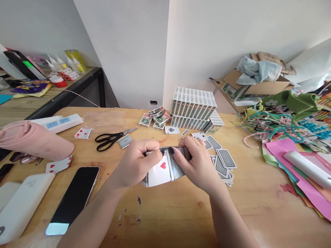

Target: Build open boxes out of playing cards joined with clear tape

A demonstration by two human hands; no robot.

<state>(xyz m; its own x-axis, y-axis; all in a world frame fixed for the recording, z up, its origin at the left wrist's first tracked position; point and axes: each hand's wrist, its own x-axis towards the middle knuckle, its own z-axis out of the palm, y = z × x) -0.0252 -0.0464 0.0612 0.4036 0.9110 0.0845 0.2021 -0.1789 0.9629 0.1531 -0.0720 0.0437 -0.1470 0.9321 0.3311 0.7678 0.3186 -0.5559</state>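
Observation:
Between my two hands, above the table's middle, is a piece made of joined playing cards (157, 174). A white face with red hearts shows on its left part, and grey patterned backs show on its right. My left hand (137, 162) is closed on its left end, thumb on top. My right hand (198, 160) grips the right end, its thumb near the left one. The fingers beneath are hidden. Loose cards (226, 158), mostly face down, lie just right of my right hand. Black-handled scissors (107, 139) and a small patterned card piece (124, 141) lie beyond my left hand.
Stacked card boxes (192, 106) stand against the wall, with several more boxes (157, 117) beside them. At left are a phone (73, 198), a white power bank (26, 203), a pink roll (38, 139) and a power strip (59, 122). Yarn (274, 120) and coloured paper (297, 172) lie right.

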